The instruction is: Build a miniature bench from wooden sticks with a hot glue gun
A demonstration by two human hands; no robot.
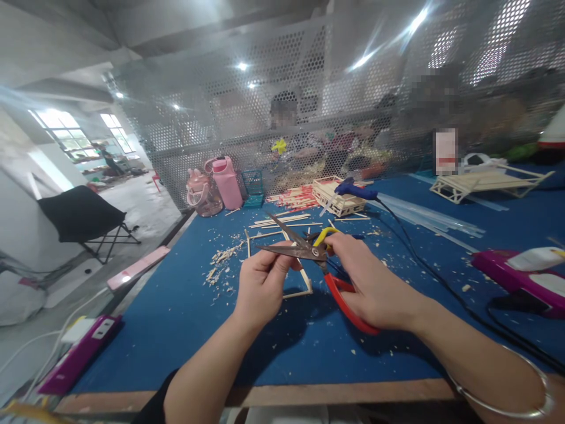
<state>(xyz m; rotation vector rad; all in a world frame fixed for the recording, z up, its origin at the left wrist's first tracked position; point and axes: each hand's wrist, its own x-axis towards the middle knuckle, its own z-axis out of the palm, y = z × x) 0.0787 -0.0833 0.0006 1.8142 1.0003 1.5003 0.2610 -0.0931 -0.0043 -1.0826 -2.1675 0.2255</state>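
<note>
My right hand (pixel 364 277) grips the handles of a pair of scissors (pixel 315 252), one handle red and the other yellow. The scissor blades are spread apart and point left, over my left hand. With thumb and fingers pinched, my left hand (pixel 263 280) holds a frame of thin wooden sticks (pixel 304 277) close to the blades. Part of this frame is hidden behind my fingers. Short wood offcuts (pixel 220 259) lie on the blue tabletop (pixel 185 330) to the left.
Behind lie loose wooden sticks (pixel 286 221), red-tipped sticks (pixel 293 197), a stick model (pixel 338 197) and a blue glue gun (pixel 353 188) with a trailing cord. Pink bottles (pixel 228 184) stand back left. Purple power strips (pixel 83 353) flank the table. A person sits beyond the perforated screen (pixel 185 123).
</note>
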